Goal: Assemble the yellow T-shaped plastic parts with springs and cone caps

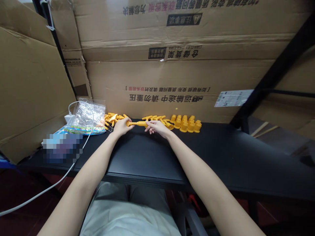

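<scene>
Between my two hands, a slim yellow plastic piece (139,123) lies level, just above the black table. My left hand (121,127) is closed around its left end, where a rounder yellow part shows at the fingers. At the other end, my right hand (158,128) pinches the piece between thumb and fingers. Behind my left hand is a pile of small yellow plastic parts (114,117). More yellow stick-like parts (154,117) lie behind my right hand. To the right of it stand several yellow bell-shaped pieces (184,124) in rows.
A clear plastic bag (90,113) lies at the left, near a white cable (82,147) that runs over the table edge. Cardboard (147,73) walls the back and left side. A black metal post (273,68) slants at the right above the black table (147,157).
</scene>
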